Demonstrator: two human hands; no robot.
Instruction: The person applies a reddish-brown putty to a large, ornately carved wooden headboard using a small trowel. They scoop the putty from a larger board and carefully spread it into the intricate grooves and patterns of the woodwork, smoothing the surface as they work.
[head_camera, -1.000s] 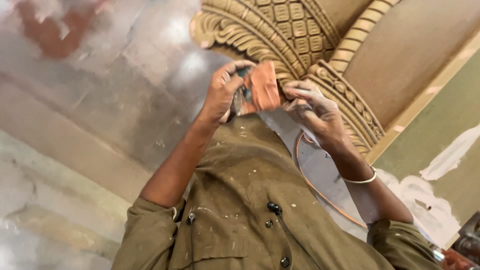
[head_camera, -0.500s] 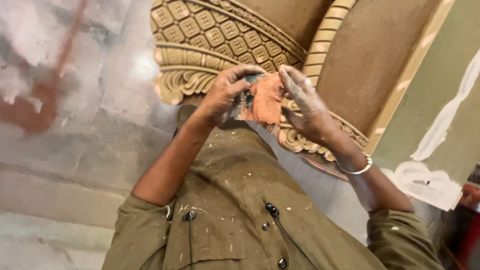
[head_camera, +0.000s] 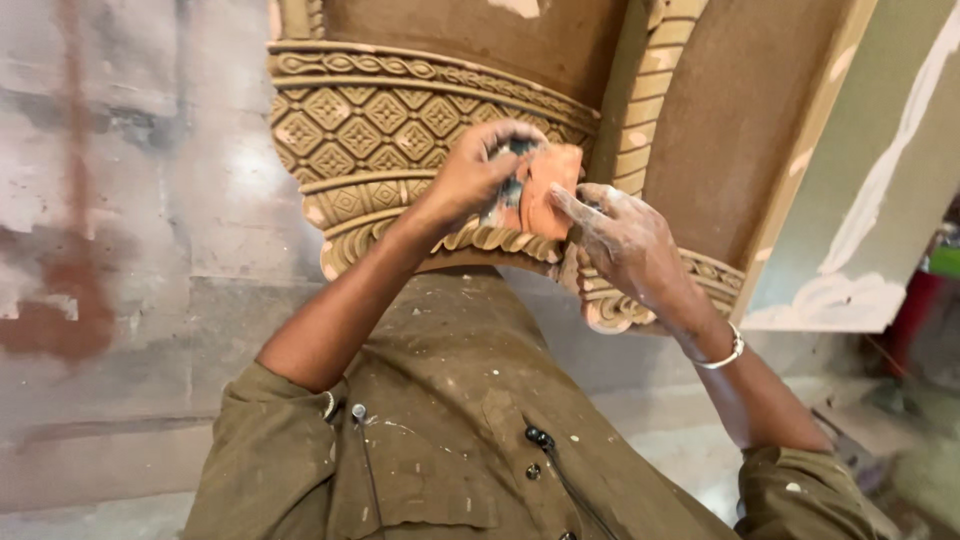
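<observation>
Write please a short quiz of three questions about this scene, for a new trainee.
1. True or false: both hands touch the orange sheet.
2. Which wrist wears the bangle? A) left B) right
3. What stands just behind the hands?

Key:
1. True: the left hand grips it and the right hand, pale with dust, touches its edge.
2. B.
3. A carved column base with diamond patterns.

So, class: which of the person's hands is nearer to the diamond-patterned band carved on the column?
Left. The left hand overlaps the diamond-patterned band while gripping the orange sandpaper piece. The right hand sits further right and lower, over the column's rope-like moulding.
</observation>
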